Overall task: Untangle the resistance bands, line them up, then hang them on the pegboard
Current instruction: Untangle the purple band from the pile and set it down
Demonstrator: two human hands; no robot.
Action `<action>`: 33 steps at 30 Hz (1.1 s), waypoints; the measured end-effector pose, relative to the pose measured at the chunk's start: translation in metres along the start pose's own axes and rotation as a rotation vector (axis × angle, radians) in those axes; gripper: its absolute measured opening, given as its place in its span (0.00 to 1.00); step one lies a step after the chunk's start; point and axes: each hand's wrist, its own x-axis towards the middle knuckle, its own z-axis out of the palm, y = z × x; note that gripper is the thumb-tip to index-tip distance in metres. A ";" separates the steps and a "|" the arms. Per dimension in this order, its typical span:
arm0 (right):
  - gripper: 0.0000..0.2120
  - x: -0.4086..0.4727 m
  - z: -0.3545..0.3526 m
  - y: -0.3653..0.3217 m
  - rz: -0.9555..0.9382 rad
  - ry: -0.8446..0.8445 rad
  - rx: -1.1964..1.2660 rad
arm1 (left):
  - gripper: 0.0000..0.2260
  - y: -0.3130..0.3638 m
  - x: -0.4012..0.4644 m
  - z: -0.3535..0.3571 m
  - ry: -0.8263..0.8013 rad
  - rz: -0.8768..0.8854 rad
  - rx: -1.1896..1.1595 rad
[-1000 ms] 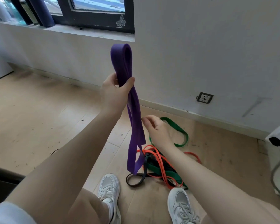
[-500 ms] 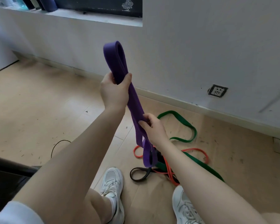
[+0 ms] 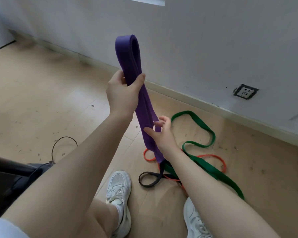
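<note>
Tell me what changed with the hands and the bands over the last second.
The right hand moved in from beside the purple band and took hold of its hanging part. The left hand kept its grip near the top loop. The green band, orange band and black band stayed tangled on the floor.
</note>
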 end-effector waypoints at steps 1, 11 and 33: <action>0.24 0.003 0.001 -0.001 -0.080 0.025 -0.160 | 0.04 -0.001 0.000 -0.001 -0.015 0.002 0.003; 0.50 0.005 -0.022 -0.040 -0.322 -0.118 -0.429 | 0.07 0.013 0.001 -0.010 -0.229 0.091 -0.009; 0.13 -0.038 -0.033 -0.068 -0.386 -0.173 -0.632 | 0.04 0.040 -0.023 -0.022 -0.443 0.185 -0.099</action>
